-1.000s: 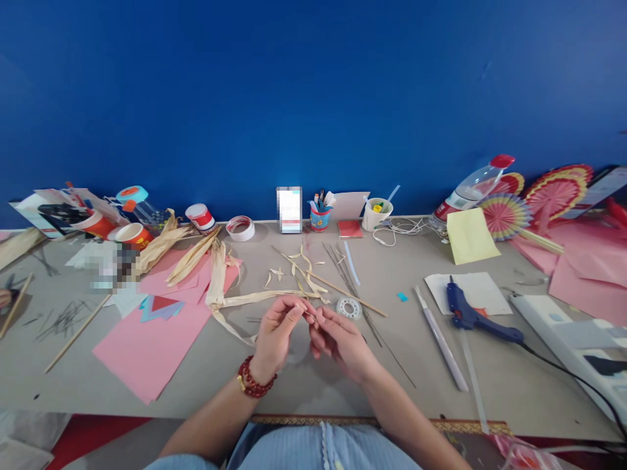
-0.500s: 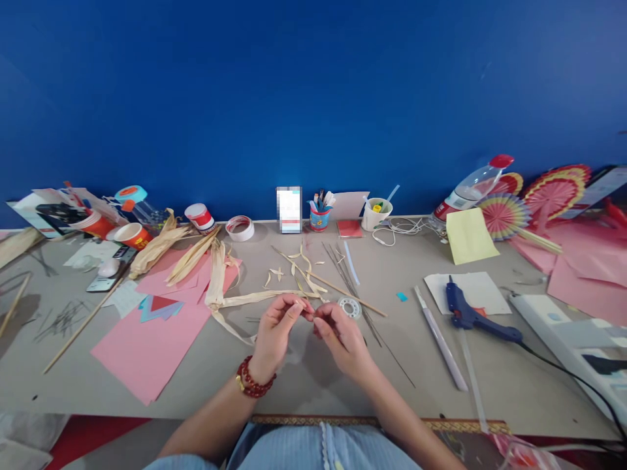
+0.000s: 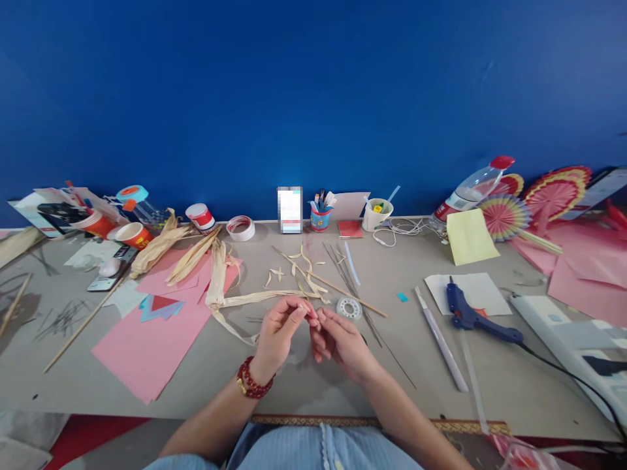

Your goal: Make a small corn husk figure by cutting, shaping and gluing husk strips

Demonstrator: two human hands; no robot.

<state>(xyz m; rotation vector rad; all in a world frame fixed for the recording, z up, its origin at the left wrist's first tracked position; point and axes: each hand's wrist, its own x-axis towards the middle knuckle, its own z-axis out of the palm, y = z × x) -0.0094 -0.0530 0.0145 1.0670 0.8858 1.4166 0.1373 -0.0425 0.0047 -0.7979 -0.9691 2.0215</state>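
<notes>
While the left hand (image 3: 278,330) curls inward, the right hand (image 3: 347,342) faces it closely, both with fingertips pinched together.

Open lane between the right hand (image 3: 345,343) and the knife (image 3: 443,347), over low wires (image 3: 349,282) and a blue scrap (image 3: 402,297); further right, the glue gun (image 3: 471,316) and cord (image 3: 563,367) bar the way.

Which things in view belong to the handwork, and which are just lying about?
Likely in the work, judging by nearness to the left hand and right hand (anything pinched is too small to tell):
pale husk strip
clear tape roll
thin dark strands

Probably just lying about:
red-capped bottle
paper fans
yellow paper
</notes>
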